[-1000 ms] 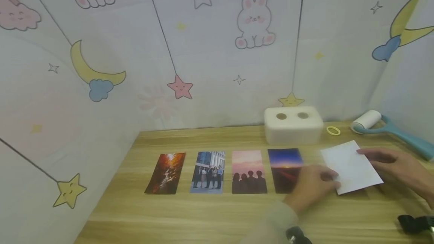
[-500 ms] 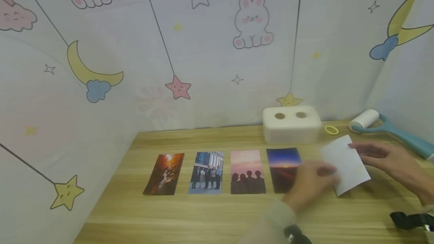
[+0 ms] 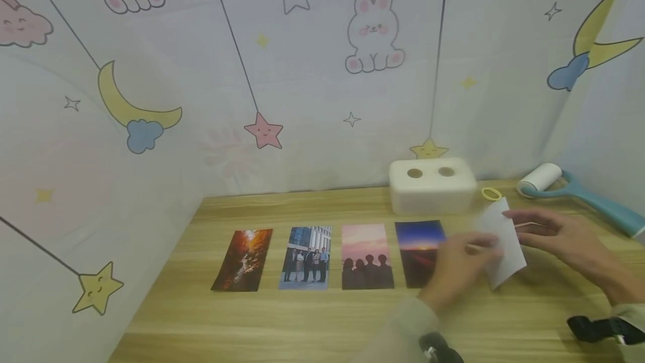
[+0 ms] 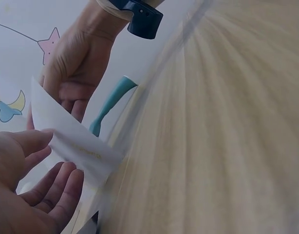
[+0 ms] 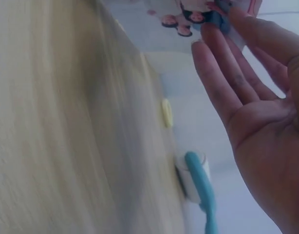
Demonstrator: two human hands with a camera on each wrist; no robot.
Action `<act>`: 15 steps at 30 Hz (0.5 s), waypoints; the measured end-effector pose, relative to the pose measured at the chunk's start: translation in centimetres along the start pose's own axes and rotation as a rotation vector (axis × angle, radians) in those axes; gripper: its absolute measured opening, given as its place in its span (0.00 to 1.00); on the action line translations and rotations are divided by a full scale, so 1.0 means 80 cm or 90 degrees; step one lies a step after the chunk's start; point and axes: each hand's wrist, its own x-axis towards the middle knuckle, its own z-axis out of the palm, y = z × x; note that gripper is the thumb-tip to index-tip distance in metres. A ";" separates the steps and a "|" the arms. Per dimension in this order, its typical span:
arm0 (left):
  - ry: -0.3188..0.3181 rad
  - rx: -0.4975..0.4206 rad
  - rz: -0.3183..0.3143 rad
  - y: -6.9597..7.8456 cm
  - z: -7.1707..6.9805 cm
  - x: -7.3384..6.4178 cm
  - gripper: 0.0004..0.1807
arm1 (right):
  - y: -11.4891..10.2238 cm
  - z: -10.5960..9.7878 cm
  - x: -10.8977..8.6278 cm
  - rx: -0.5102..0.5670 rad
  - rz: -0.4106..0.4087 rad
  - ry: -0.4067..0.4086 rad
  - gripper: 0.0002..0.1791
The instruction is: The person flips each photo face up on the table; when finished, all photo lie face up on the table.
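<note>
Between my hands at the table's right side is a photo print (image 3: 508,251), tilted upright with its white back toward the head view. Faint yellowish lettering marks that back in the left wrist view. Its printed side (image 5: 176,14), with several people on it, shows in the right wrist view. My left hand (image 3: 461,268) pinches its left edge, thumb on the white side. At the upper right edge, my right hand (image 3: 569,245) grips it by the fingertips. To the left lie an autumn photo (image 3: 243,260), an office-group photo (image 3: 305,257), a pink-sky photo (image 3: 368,256) and a blue-sunset photo (image 3: 418,251), partly behind my left hand.
A white box (image 3: 432,195) with two round holes stands against the patterned backdrop. Right of it lie a yellow ring (image 3: 491,194) and a lint roller (image 3: 597,199) with a teal handle. The wooden tabletop (image 3: 252,324) ends at the backdrop.
The held photo has turned from nearly face-on to a narrower, steeper angle. My right hand has moved left with its edge, closer to my left hand, which stays almost in place.
</note>
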 end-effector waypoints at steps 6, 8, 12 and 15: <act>0.009 -0.041 -0.024 0.005 -0.003 0.000 0.13 | -0.004 0.014 0.001 0.044 -0.036 -0.014 0.31; 0.016 -0.051 -0.028 0.004 -0.004 0.001 0.13 | -0.005 0.018 0.001 0.048 -0.036 -0.016 0.33; 0.030 -0.069 -0.035 0.002 -0.004 0.003 0.12 | -0.006 0.022 0.002 0.061 -0.038 -0.022 0.34; 0.040 -0.085 -0.044 0.001 -0.004 0.005 0.11 | -0.008 0.025 0.003 0.053 -0.019 -0.019 0.29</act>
